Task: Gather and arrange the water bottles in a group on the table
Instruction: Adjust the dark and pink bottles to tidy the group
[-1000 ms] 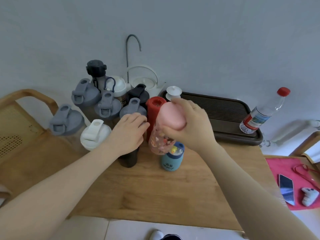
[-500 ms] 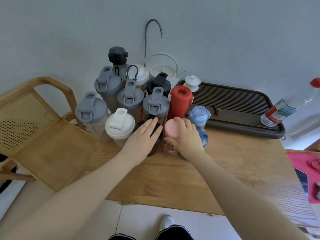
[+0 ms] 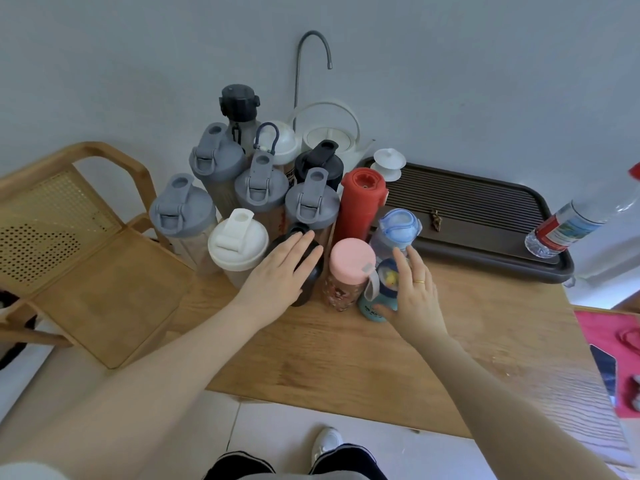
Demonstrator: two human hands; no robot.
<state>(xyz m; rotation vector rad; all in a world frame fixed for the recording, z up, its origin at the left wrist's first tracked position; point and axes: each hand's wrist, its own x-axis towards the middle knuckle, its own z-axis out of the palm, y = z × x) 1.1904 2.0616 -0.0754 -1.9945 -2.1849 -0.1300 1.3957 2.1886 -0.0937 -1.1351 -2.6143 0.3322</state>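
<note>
Several bottles stand packed together at the table's back left: grey-lidded shakers (image 3: 311,206), a white-lidded shaker (image 3: 237,240), a red flask (image 3: 360,206), a pink-lidded bottle (image 3: 348,268), a blue-lidded bottle (image 3: 398,226) and a small teal bottle (image 3: 375,299). My left hand (image 3: 280,275) lies flat with straight fingers on a black bottle (image 3: 308,278). My right hand (image 3: 414,292) rests with straight fingers against the teal bottle's right side, thumb low at its base.
A dark tea tray (image 3: 485,237) sits behind right, with a clear plastic bottle (image 3: 568,226) on its right end. A white kettle (image 3: 329,136) and faucet stand at the wall. A wooden chair (image 3: 69,254) is left; a phone (image 3: 604,368) lies far right.
My right hand set the pink-lidded bottle down in the group, let go and moved right onto the teal bottle. My left hand's fingers straightened on the black bottle.
</note>
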